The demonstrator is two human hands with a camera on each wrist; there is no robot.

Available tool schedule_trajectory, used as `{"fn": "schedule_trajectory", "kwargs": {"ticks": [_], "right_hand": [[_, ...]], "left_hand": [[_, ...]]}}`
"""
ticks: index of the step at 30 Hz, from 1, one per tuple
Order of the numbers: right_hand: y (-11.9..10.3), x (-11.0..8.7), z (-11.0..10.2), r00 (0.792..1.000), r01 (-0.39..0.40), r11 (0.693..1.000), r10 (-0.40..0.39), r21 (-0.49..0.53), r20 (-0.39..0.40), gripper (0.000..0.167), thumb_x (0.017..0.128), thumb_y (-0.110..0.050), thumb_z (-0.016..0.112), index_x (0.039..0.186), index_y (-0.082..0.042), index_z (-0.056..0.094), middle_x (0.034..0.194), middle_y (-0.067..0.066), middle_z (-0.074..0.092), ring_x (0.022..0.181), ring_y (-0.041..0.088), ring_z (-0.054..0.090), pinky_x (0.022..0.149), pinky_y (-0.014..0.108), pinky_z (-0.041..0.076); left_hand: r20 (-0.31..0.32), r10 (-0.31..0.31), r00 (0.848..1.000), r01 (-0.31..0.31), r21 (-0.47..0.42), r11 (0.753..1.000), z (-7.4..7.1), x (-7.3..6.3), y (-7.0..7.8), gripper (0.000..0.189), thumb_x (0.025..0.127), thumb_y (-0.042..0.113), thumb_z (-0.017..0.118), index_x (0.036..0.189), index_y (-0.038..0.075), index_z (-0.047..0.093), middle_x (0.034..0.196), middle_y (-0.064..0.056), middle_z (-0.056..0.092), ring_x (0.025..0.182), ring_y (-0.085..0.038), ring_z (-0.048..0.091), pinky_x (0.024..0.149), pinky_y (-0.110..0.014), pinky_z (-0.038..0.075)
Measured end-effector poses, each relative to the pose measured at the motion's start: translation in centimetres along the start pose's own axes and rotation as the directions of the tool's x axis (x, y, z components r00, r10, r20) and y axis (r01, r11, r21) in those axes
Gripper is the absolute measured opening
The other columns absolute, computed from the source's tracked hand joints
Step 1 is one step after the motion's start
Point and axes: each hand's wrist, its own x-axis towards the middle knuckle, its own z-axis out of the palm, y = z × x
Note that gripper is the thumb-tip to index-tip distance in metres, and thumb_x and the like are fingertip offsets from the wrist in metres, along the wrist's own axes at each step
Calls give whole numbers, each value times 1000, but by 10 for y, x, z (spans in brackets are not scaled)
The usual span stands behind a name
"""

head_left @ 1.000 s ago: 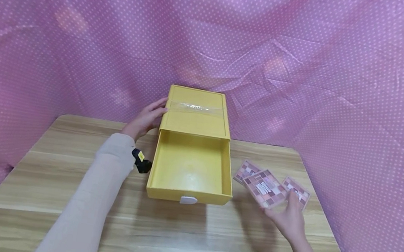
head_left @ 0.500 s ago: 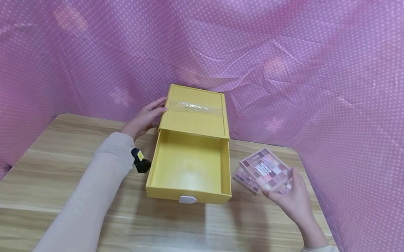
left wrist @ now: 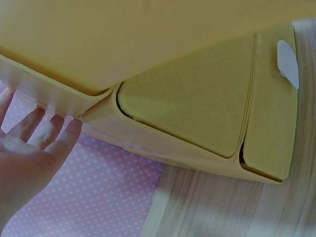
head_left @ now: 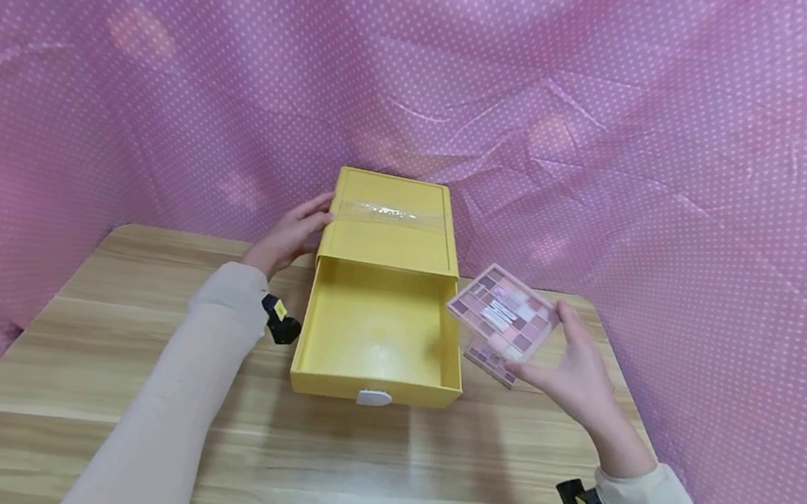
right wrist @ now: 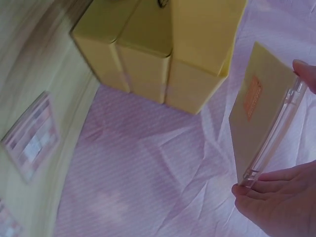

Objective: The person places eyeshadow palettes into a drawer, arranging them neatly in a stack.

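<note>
My right hand [head_left: 580,383] pinches a pinkish eyeshadow palette [head_left: 505,311] by its edges, thumb on one side and fingers on the other. It is raised off the table, just right of the pulled-out top drawer [head_left: 372,387]. The right wrist view shows its plain back with an orange label [right wrist: 253,98]. My left hand [head_left: 287,239] touches the left side of the yellow drawer unit [head_left: 389,242], its fingertips against the wall in the left wrist view. Under the held palette, a second palette [head_left: 489,365] lies partly hidden on the table.
Lower drawers [left wrist: 192,98] of the unit are closed, one with a white handle [left wrist: 288,63]. Part of another palette [right wrist: 9,222] shows at the right wrist view's corner. Pink dotted cloth [head_left: 683,194] surrounds the wooden table [head_left: 136,337].
My right hand has taken hold of one palette, lifted it off the table and carried it left towards the drawer. My left hand stays on the unit's side.
</note>
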Motion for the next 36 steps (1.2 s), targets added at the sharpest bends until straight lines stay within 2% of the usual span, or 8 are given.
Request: {"fn": "schedule_trajectory", "kwargs": {"ticks": [8,12,15,21,28,36], "right_hand": [[-28,14,16,991,75,996,-79,42,107,108,54,-29,81,137,-2,16,136,17,25,122,34,22,97,51,21],[-40,20,29,972,169,982,-180,81,152,105,52,-24,82,136,-4,20,134,14,29,119,31,28,96,50,24],[-46,25,40,954,201,974,-218,100,205,107,52,-24,82,137,-5,19,134,12,29,120,28,28,96,49,25],[-57,33,60,924,225,971,-240,85,298,109,54,-29,80,138,-6,15,140,12,18,125,26,18,100,43,19],[-64,36,73,898,274,957,-289,93,330,110,52,-28,81,137,-4,16,139,11,21,124,25,21,99,41,21],[-67,40,85,866,300,952,-297,56,402,109,52,-32,81,137,-4,18,139,12,20,124,23,21,100,38,19]], "left_hand": [[2,3,1000,-3,-9,1000,-1,0,-1,51,89,18,48,136,20,28,139,-6,23,116,-27,36,89,-37,40],[0,0,1000,0,-13,1000,-1,0,-2,51,89,18,48,136,21,28,139,-5,23,115,-27,37,88,-36,40],[-8,4,1000,-4,-4,1000,-1,0,-1,51,89,18,48,136,20,28,140,-6,22,116,-27,37,87,-36,41],[-3,22,1000,-22,-7,1000,0,0,-2,52,89,17,48,136,20,28,140,-7,22,115,-28,37,86,-35,42],[-17,14,1000,-14,9,1000,3,-2,-2,50,89,19,48,136,22,30,139,-5,24,113,-26,39,86,-37,42],[-20,6,1000,-6,-12,1000,3,-4,-3,50,89,18,48,136,22,30,140,-5,22,114,-27,39,84,-33,43]]}}
